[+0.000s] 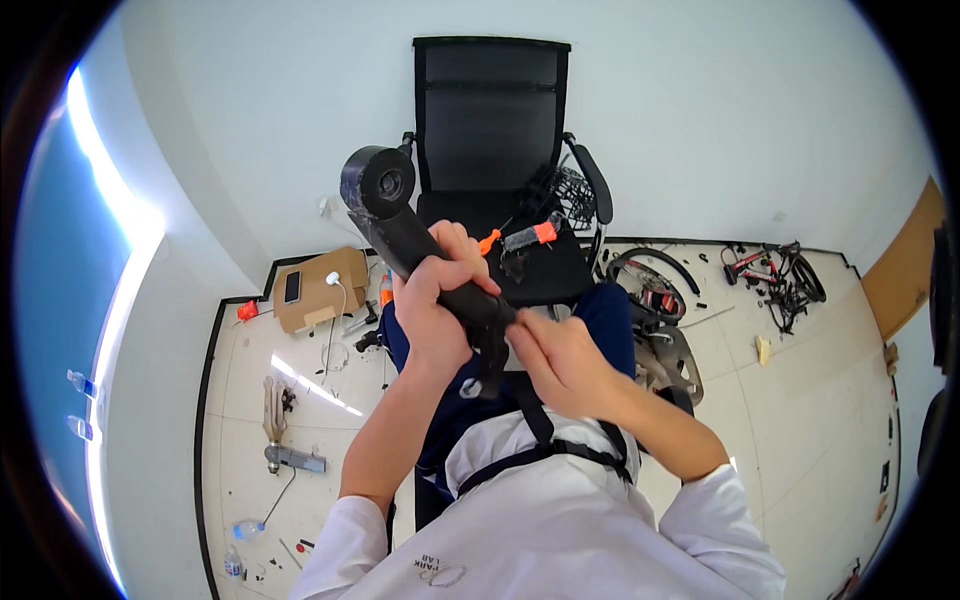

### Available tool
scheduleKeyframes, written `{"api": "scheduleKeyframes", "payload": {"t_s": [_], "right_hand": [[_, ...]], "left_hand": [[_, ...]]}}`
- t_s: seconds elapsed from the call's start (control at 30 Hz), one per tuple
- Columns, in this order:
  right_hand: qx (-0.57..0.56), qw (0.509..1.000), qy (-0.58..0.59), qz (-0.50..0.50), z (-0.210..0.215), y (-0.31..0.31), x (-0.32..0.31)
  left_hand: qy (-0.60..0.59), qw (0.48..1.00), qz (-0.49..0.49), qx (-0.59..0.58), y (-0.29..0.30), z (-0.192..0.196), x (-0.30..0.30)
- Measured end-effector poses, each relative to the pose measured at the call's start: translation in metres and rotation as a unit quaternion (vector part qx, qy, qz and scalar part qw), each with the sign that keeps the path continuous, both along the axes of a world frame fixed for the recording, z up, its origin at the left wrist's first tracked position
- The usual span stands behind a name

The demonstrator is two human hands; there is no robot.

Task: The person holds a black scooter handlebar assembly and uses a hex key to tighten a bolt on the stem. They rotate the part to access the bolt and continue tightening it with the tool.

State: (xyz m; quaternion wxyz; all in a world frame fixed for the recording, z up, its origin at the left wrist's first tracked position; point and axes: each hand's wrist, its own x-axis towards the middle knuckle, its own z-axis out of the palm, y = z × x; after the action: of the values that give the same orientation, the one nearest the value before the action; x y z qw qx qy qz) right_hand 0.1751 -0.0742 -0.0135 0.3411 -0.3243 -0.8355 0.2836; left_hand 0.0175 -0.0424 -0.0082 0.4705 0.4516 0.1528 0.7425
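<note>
A thick black tubular part (400,238) with a round, ring-shaped end is held above my lap, tilted with that end up and to the left. My left hand (435,300) is wrapped round its middle. At the lower end, where a narrower dark piece (490,345) hangs down, my right hand (560,362) is closed with thumb and fingertips against it. Its fingertips are partly blurred, and what they grip there cannot be made out. Beyond my hands, an orange-handled screwdriver (489,241) and a black-and-orange item (532,236) lie on the chair seat (560,275).
A black mesh-backed chair (490,125) faces me against the wall. To the left are a cardboard box (318,305) with a phone (292,287), a metal fork-like part (274,410) and plastic bottles (248,530). On the right lie a wheel (655,285) and red-and-black parts (775,275).
</note>
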Motion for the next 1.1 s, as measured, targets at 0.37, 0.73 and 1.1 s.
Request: {"api": "scheduleKeyframes", "payload": {"t_s": [0.37, 0.73, 1.1], "right_hand": [[0.141, 0.989, -0.048, -0.013, -0.007, -0.007, -0.008], [-0.007, 0.989, -0.092, 0.119, 0.031, 0.011, 0.008], [0.039, 0.988, -0.107, 0.104, 0.023, 0.008, 0.006]], "left_hand": [[-0.201, 0.973, -0.08, -0.082, -0.009, 0.0, -0.001], [-0.118, 0.977, -0.104, -0.143, -0.007, 0.002, 0.0], [-0.138, 0.953, -0.171, -0.207, -0.005, 0.007, -0.002]]}}
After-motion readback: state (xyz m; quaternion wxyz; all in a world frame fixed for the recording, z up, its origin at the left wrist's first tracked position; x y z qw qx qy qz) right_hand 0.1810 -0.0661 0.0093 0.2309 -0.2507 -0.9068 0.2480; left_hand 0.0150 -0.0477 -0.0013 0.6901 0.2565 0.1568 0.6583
